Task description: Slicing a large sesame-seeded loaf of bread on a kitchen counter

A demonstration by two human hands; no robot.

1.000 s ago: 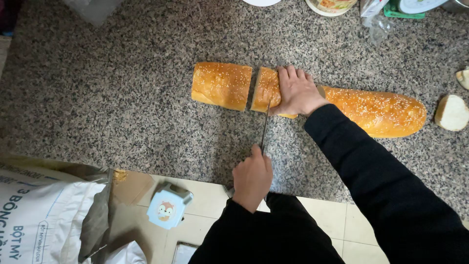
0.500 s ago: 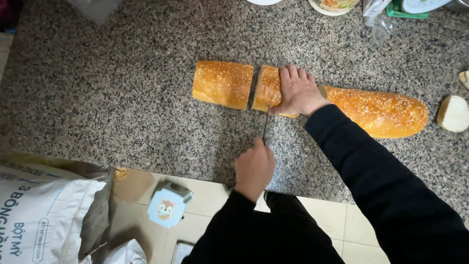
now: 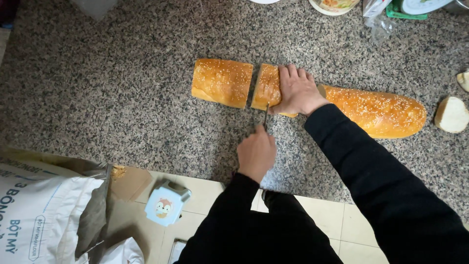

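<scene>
I see my left hand (image 3: 257,150) closed around the handle of a knife (image 3: 266,115), near the counter's front edge. The thin blade points away from me and meets the sesame loaf (image 3: 376,110) at its near side. The loaf lies with its long axis from left to right, so the blade stands across it. My right hand (image 3: 296,90) lies flat and spread on the loaf, just right of the blade, and it is the hand nearer to the bread. Left of the blade a narrow slice (image 3: 267,85) is beside a cut end piece (image 3: 222,82), with a small gap between them. All rests on a speckled granite counter (image 3: 122,88). A pale bread piece (image 3: 452,115) lies at the far right. Below the counter there are floor tiles (image 3: 332,215), a flour sack (image 3: 39,220) and a small blue box (image 3: 165,204).
</scene>
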